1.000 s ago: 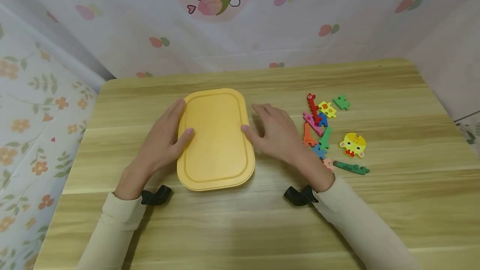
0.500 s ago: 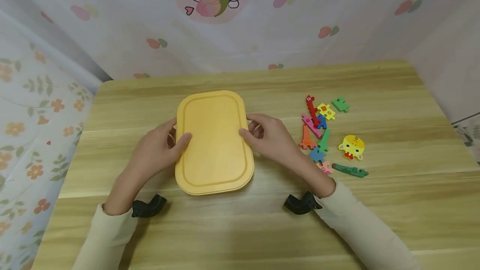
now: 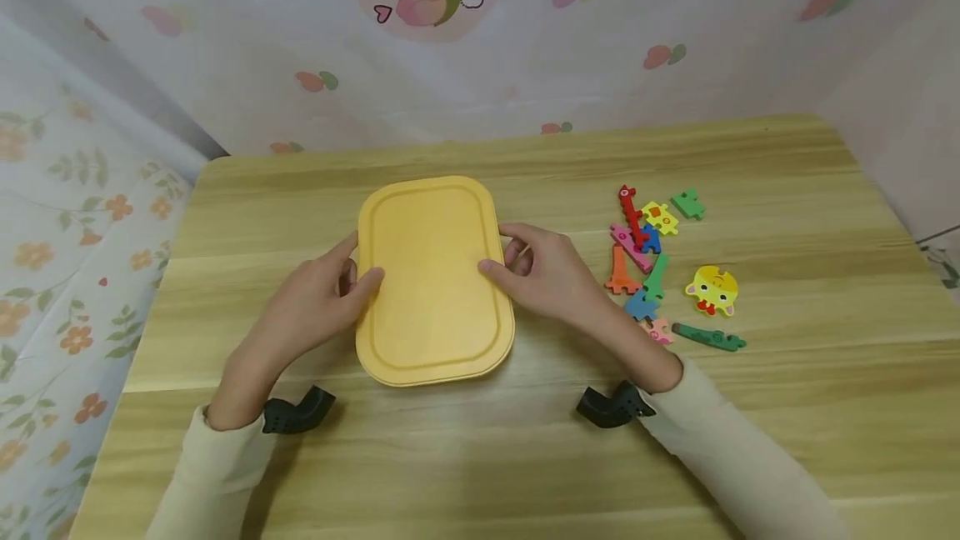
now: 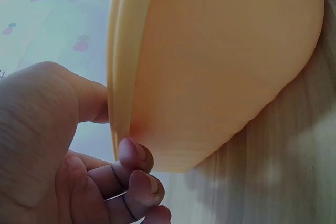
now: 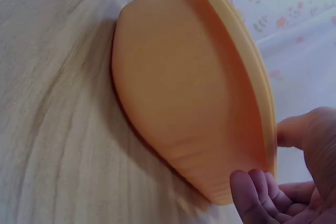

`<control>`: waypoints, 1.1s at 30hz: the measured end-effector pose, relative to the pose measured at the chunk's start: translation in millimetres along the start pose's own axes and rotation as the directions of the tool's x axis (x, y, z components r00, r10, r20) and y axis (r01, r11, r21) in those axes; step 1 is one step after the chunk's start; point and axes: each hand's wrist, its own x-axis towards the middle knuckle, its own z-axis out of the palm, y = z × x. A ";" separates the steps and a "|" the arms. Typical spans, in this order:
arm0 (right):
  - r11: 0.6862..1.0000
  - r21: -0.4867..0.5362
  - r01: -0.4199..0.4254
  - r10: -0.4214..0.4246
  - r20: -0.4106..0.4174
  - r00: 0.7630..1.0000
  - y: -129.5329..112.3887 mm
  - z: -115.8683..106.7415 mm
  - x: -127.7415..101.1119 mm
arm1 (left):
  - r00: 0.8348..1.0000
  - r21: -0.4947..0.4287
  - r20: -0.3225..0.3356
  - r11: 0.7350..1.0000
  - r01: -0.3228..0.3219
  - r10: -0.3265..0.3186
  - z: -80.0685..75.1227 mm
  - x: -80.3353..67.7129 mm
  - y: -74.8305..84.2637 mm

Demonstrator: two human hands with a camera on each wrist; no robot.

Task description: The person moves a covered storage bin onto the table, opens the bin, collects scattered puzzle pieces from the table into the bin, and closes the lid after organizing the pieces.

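Observation:
A yellow storage box stands on the wooden table, covered by a flat yellow lid (image 3: pixel 435 282) with rounded corners. My left hand (image 3: pixel 311 302) grips the lid's left edge, thumb on top and fingers curled below the rim. On the opposite edge, my right hand (image 3: pixel 551 277) pinches the rim in the same way. Both wrist views show the box's smooth side wall (image 4: pixel 226 66) under the overhanging rim, with its base down on the table. What the box contains is hidden.
Right of the box lies a loose cluster of colourful puzzle pieces, among them a red piece (image 3: pixel 632 215), an orange piece (image 3: pixel 619 273) and a yellow animal head (image 3: pixel 712 290). A dark green piece (image 3: pixel 708 337) lies nearer. A printed curtain (image 3: pixel 510 65) hangs behind the table.
My hands have gone from lying along the box's sides to gripping the lid's edges, fingers now curled under the rim. The box and puzzle pieces stay put.

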 end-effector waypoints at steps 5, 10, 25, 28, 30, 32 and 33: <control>1.000 0.003 -0.017 0.017 0.007 1.000 -5.1 -4.9 0.2 | 1.000 0.002 -0.011 1.000 -0.003 0.003 -1.4 2.5 3.0; 0.999 -0.027 -0.018 0.017 -0.013 1.000 -8.0 -4.5 -0.8 | 1.000 0.010 -0.003 1.000 0.014 -0.014 -3.7 2.0 7.6; 0.999 -0.046 0.010 -0.013 -0.060 0.998 -10.8 0.4 -6.8 | 0.996 -0.119 -0.068 0.991 -0.059 0.051 -13.1 -4.4 8.8; 1.000 -0.011 0.023 -0.024 -0.061 0.998 -12.8 -0.2 -7.3 | 0.999 -0.257 -0.038 0.966 -0.038 0.029 -15.4 -3.7 8.0; 0.999 0.015 0.035 -0.034 -0.059 0.998 -14.4 -0.4 -7.5 | 1.000 -0.355 -0.009 0.935 -0.010 0.007 -16.8 -3.4 7.8; 0.998 0.038 0.048 -0.046 -0.055 0.997 -15.9 -0.3 -8.1 | 1.000 -0.447 0.012 0.894 0.017 -0.014 -17.4 -4.0 7.2; 0.997 0.050 0.054 -0.052 -0.048 0.998 -16.8 0.2 -8.3 | 1.000 -0.485 0.013 0.874 0.028 -0.025 -17.1 -4.9 6.4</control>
